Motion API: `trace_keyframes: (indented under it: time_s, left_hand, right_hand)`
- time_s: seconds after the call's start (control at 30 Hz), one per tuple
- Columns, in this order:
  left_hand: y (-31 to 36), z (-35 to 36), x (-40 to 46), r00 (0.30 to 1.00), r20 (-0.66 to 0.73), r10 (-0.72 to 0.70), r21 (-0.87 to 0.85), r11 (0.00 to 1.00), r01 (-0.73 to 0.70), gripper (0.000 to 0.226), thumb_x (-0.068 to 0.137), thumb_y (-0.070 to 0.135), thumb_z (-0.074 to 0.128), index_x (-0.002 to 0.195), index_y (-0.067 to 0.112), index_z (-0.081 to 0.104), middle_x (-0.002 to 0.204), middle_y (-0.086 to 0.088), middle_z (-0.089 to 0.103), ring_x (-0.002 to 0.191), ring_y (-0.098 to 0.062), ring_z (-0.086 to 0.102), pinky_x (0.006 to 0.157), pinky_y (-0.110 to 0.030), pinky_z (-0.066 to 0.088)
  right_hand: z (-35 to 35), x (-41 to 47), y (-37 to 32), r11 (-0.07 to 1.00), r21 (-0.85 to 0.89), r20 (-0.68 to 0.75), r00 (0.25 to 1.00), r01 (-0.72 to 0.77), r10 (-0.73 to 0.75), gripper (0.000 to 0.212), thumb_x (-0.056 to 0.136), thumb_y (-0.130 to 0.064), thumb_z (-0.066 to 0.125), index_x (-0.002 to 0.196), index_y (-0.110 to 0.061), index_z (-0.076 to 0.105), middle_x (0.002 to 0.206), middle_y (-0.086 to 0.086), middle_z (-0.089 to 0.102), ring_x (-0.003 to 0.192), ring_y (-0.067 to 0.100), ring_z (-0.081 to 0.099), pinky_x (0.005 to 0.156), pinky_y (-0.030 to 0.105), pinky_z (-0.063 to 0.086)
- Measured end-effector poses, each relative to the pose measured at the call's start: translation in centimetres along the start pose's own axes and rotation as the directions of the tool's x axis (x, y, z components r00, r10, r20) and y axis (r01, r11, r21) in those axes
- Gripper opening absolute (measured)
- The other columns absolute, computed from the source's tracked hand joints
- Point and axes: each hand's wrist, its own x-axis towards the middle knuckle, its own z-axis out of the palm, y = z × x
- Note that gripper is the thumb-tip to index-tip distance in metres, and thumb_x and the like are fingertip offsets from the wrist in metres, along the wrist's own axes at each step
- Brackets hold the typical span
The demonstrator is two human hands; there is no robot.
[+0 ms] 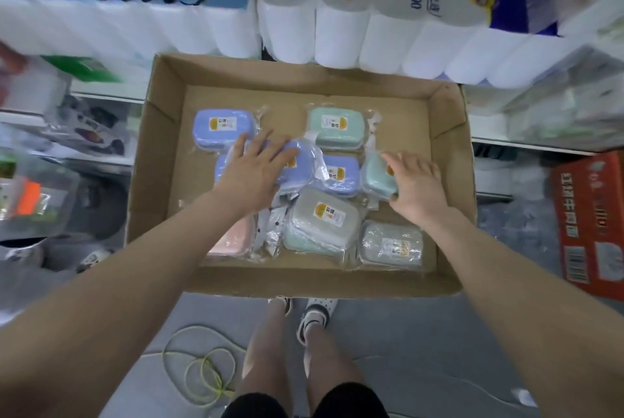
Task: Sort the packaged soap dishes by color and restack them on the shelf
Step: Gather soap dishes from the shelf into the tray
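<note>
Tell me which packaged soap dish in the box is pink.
The pink soap dish at the near left of the cardboard box, half hidden under the left forearm. It is the only pink one; the others are blue, mint green or grey.

Both hands in the cardboard tray (162,161)

Left hand (253,171) rests on blue dishes (297,164); right hand (417,186) grips a mint dish (376,176) near the tray's right wall.

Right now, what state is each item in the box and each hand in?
cardboard box: open-topped, holding the dishes
far-left blue dish: flat, bagged, untouched
far green dish: flat, bagged, untouched
middle blue dish: flat, partly overlapped
pink dish: mostly hidden under the left forearm
near grey dish: flat, alone
left hand: fingers spread, resting on blue dishes
right hand: gripping a small green dish
</note>
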Motion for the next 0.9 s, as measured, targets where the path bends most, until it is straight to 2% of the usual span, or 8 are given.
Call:
trace_keyframes:
  time_s: [0.13,0.23,0.33,0.43,0.57,0.7,0.77,0.9]
  left_hand:
    - [0.0,-0.7,0.3,0.998,0.055,0.013,0.036,0.999,-0.015,0.071,0.092,0.035,0.056,0.152,0.028,0.017,0.162,0.002,0.006,0.149,-0.027,-0.004,0.119,-0.054,-0.002]
    - [-0.2,-2.0,0.0,0.995,0.101,0.0,0.015,1.0,-0.001,0.073,0.092,0.04,0.058,0.152,0.026,0.018,0.162,-0.003,0.006,0.149,-0.027,-0.002,0.119,-0.053,0.0]
    - [-0.3,-4.6,-0.9,0.999,0.049,0.012,-0.085,0.996,-0.007,0.068,0.088,0.031,0.065,0.147,0.017,0.034,0.157,-0.013,0.024,0.146,-0.034,0.019,0.119,-0.049,0.016]
    - [-0.4,-8.8,-1.7,0.996,-0.09,0.013,-0.179,0.983,-0.029,0.056,0.083,0.018,0.071,0.135,0.009,0.053,0.142,-0.016,0.048,0.132,-0.036,0.045,0.106,-0.044,0.037]
    - [-1.2,-15.9,-2.4,0.952,-0.306,0.001,-0.164,0.985,-0.054,0.037,0.091,0.022,0.06,0.127,0.019,0.06,0.127,-0.003,0.06,0.114,-0.026,0.057,0.085,-0.037,0.05]
    - [-2.8,-23.2,-1.7,0.802,-0.597,0.028,-0.128,0.983,-0.129,0.028,0.086,0.013,0.058,0.112,0.018,0.068,0.109,0.0,0.068,0.099,-0.027,0.063,0.069,-0.036,0.055]
    - [-3.6,-26.8,-0.8,0.735,-0.677,0.016,-0.138,0.979,-0.148,0.032,0.086,0.014,0.052,0.114,0.018,0.066,0.113,-0.001,0.066,0.102,-0.028,0.061,0.069,-0.038,0.055]
    - [-6.0,-32.4,2.2,0.671,-0.742,0.001,-0.127,0.982,-0.141,0.041,0.087,0.01,0.059,0.128,0.016,0.058,0.128,-0.005,0.058,0.114,-0.029,0.053,0.084,-0.043,0.051]
  right_hand:
    - [-1.1,0.2,-0.6,0.999,-0.028,0.037,0.998,0.046,-0.045,0.085,0.079,-0.027,0.075,0.148,-0.029,0.025,0.147,0.006,0.035,0.136,0.031,0.035,0.112,0.052,0.027]
    - [-3.8,-0.5,-1.8,0.991,-0.041,-0.045,0.991,0.126,-0.128,0.077,0.083,-0.025,0.072,0.147,-0.023,0.03,0.145,0.008,0.04,0.134,0.029,0.039,0.111,0.046,0.029]
    - [-7.8,-1.4,-3.0,0.974,-0.093,-0.143,0.965,0.208,-0.22,0.075,0.081,-0.023,0.072,0.147,-0.017,0.036,0.141,0.011,0.047,0.129,0.03,0.046,0.109,0.043,0.034]
    - [-12.8,-2.0,-4.1,0.95,-0.156,-0.278,0.91,0.271,-0.306,0.069,0.079,-0.023,0.073,0.142,-0.014,0.046,0.128,0.013,0.057,0.114,0.033,0.057,0.096,0.044,0.046]
    - [-20.6,-2.2,-5.6,0.906,-0.233,-0.459,0.781,0.354,-0.424,0.054,0.089,-0.028,0.057,0.14,-0.013,0.049,0.129,0.013,0.056,0.114,0.033,0.055,0.094,0.045,0.046]
    - [-28.6,-2.1,-6.6,0.852,-0.337,-0.675,0.527,0.402,-0.516,0.044,0.087,-0.02,0.062,0.13,-0.01,0.057,0.116,0.013,0.061,0.1,0.033,0.056,0.081,0.043,0.046]
    - [-32.4,-1.4,-6.7,0.844,-0.392,-0.708,0.466,0.367,-0.531,0.045,0.086,-0.017,0.063,0.13,-0.008,0.057,0.115,0.015,0.06,0.098,0.035,0.055,0.081,0.044,0.046]
    - [-37.5,1.5,-7.6,0.917,-0.338,-0.701,0.593,0.211,-0.395,0.058,0.087,-0.026,0.065,0.138,-0.006,0.047,0.134,0.02,0.051,0.118,0.039,0.05,0.095,0.048,0.042]
